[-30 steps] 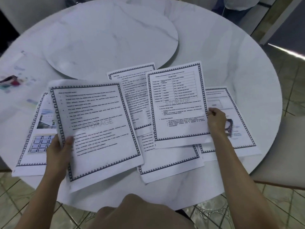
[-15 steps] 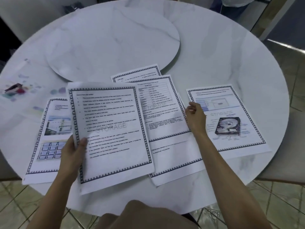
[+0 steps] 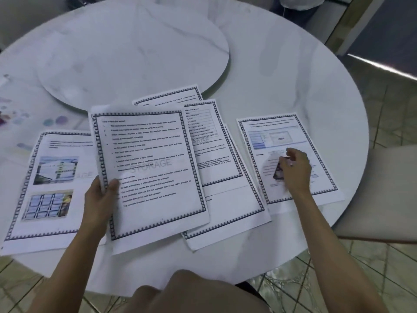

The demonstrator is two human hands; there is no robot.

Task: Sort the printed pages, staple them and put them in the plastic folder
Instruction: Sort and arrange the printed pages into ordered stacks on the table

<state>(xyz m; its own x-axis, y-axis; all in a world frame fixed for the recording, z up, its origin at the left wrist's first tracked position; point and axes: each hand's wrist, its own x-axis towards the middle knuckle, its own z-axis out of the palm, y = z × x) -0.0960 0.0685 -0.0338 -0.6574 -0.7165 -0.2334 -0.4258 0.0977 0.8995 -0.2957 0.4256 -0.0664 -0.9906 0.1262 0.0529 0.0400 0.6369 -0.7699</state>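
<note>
Left hand is gripping a white, black-bordered printed text page at its left edge, with the long axis running from the near edge of the round white marble table to its far edge, while the blurred right hand, whose grip cannot be told, is hiding the picture on a colour-illustrated page.

Marble table and surroundings.
Round turntable raised at centre; pale chair beside right edge; tiled floor below.

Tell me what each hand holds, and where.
The left hand grips the text page at its left edge. The right hand is blurred above the rightmost page; its grip is unclear.
</note>
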